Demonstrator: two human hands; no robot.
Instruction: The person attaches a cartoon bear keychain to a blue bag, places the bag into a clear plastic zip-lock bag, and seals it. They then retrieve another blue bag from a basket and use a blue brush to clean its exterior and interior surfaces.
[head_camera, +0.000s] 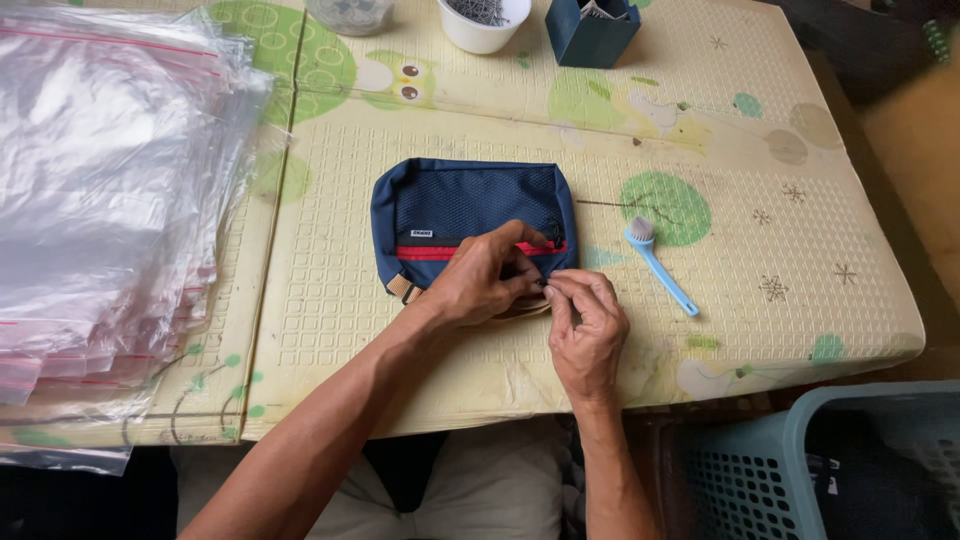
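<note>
A navy blue pouch (465, 203) with a mesh front, a red zip strip and a tan strap lies flat in the middle of a pale yellow patterned mat (700, 130). My left hand (483, 278) rests on the pouch's lower front, fingers curled over the red strip. Beside it, my right hand (585, 328) pinches the pouch's lower right edge between thumb and fingertips. What lies between those fingertips is too small to make out.
A light blue brush (657, 263) lies just right of the pouch. A thick stack of clear zip bags (100, 190) fills the left. At the far edge stand a white cup of pins (483, 22), a dark blue box (592, 32) and a clear jar (349, 14). A teal basket (830, 470) sits at lower right.
</note>
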